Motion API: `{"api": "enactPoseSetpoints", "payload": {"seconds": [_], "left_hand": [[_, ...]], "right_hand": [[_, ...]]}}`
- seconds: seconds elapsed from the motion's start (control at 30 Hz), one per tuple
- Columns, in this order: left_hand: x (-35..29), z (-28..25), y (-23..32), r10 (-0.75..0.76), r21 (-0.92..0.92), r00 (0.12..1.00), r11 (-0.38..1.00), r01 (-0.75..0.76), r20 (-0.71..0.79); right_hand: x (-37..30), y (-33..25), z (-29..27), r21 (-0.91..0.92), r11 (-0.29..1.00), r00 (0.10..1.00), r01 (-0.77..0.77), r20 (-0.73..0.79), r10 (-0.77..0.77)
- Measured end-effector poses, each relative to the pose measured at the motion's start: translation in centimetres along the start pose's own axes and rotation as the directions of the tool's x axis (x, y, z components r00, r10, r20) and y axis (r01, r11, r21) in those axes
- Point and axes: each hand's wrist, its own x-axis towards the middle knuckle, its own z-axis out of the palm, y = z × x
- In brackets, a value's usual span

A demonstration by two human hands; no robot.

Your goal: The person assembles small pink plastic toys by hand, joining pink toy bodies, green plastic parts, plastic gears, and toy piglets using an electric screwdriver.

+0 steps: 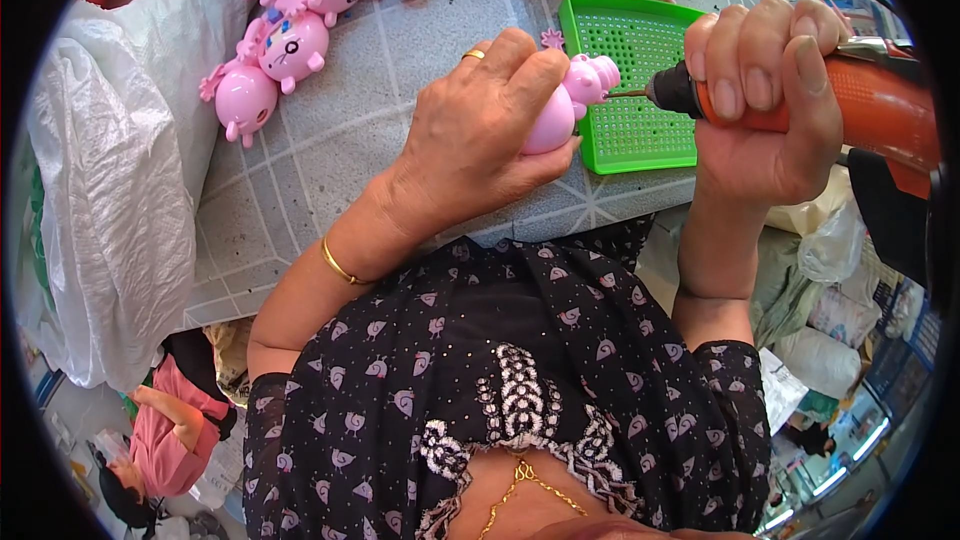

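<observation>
My left hand [485,125] is wrapped round a pink plastic toy figure [552,125], its round head in my palm and its small body pointing right. In my right hand [765,90] is an orange electric screwdriver [865,105] with a black nose, held level. Its thin bit [628,94] reaches left to the toy's body; whether it sits in a screw is too small to tell. Beneath the tool and beside the toy lies a green perforated tray [640,155] on the table.
Several pink toy figures [295,45] lie in a curved row along the table's far side. A white woven sack [120,170] drapes over the left end of the grey patterned table [350,155]. Another person [175,430] is at the lower left. Bags [815,360] are heaped at the right.
</observation>
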Motion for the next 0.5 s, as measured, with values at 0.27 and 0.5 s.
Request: {"api": "enactPoseSetpoints", "payload": {"seconds": [0.27,0.5], "left_hand": [[-0.2,0.8,-0.2,0.075,0.031,0.995,0.997,-0.073,-0.07],[0.2,0.7,0.6,0.073,0.007,0.995,0.997,-0.073,-0.064]], "right_hand": [[-0.8,0.6,0.6,-0.027,1.0,0.996,-0.014,0.084,0.017],[-0.6,0.2,0.1,0.031,0.999,0.996,0.025,0.087,-0.028]]}}
